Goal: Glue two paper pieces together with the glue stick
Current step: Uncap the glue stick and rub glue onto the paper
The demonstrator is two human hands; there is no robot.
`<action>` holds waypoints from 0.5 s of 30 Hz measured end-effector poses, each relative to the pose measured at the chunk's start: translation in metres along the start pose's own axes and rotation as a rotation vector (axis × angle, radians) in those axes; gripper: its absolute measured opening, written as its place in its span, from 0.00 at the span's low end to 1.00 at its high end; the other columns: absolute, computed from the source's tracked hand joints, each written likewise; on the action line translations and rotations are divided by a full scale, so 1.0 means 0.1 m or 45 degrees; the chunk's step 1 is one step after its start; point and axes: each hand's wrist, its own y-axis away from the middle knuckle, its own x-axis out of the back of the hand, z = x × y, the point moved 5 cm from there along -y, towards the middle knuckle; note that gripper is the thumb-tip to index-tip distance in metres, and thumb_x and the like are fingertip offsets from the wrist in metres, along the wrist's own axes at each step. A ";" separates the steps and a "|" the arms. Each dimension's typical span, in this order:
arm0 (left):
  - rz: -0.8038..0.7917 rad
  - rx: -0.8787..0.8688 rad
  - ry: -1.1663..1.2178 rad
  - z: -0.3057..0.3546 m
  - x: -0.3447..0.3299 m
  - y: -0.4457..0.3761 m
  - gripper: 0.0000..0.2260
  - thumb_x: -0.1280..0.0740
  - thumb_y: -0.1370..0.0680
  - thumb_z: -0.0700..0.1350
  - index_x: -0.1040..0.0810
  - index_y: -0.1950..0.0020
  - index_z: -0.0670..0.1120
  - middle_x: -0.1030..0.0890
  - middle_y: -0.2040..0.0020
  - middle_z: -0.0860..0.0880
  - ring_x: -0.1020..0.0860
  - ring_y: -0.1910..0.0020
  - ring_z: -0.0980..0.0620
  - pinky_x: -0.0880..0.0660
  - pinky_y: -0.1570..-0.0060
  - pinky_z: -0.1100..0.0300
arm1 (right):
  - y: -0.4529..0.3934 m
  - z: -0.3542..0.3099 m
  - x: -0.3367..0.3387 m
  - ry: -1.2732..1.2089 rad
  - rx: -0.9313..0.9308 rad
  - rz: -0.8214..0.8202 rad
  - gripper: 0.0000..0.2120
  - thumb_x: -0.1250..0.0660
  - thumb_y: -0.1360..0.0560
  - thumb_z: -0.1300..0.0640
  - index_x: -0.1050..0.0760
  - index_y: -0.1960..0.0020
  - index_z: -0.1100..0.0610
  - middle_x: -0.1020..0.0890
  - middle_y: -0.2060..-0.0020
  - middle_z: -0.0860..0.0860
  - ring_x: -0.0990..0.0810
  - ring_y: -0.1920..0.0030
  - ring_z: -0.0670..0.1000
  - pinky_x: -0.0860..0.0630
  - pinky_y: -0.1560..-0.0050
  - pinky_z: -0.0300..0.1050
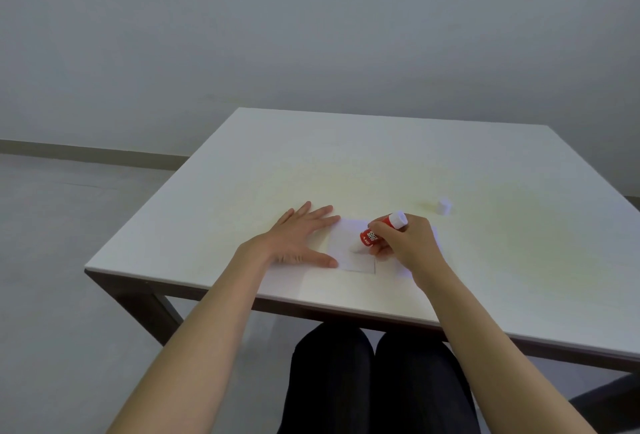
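A small white paper piece lies near the front of the white table. My left hand rests flat on the table, fingers spread, its thumb and fingertips touching the paper's left edge. A red glue stick with a white end is gripped in my right hand, tilted, with its glue tip pressed on the paper. A second white paper shows partly under my right hand. The white cap stands on the table behind my right hand.
The table's front edge runs just below the paper, with my dark-trousered legs beneath it. Grey floor lies to the left and a grey wall stands behind the table.
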 end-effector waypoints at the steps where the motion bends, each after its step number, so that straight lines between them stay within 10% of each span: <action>1: -0.001 0.001 0.004 0.00 0.00 0.00 0.41 0.32 0.31 0.65 0.49 0.24 0.60 0.54 0.22 0.60 0.62 0.24 0.54 0.64 0.27 0.52 | -0.01 -0.01 0.04 0.012 -0.006 0.025 0.04 0.31 0.31 0.61 0.19 0.64 0.59 0.16 0.69 0.59 0.18 0.69 0.54 0.20 0.64 0.48; 7: -0.013 0.017 -0.009 0.01 0.00 0.01 0.41 0.32 0.31 0.65 0.51 0.24 0.59 0.55 0.23 0.62 0.63 0.24 0.55 0.65 0.27 0.54 | 0.02 -0.06 0.25 0.049 0.066 0.252 0.04 0.31 0.31 0.59 0.19 0.62 0.53 0.14 0.66 0.52 0.15 0.60 0.54 0.21 0.48 0.50; 15: -0.005 0.123 0.640 0.07 0.17 0.12 0.41 0.33 0.31 0.65 0.51 0.25 0.63 0.47 0.23 0.59 0.53 0.24 0.56 0.54 0.27 0.52 | 0.31 -0.05 0.05 -1.335 -0.307 0.030 0.04 0.35 0.24 0.65 0.25 0.51 0.65 0.15 0.62 0.58 0.14 0.63 0.53 0.17 0.60 0.44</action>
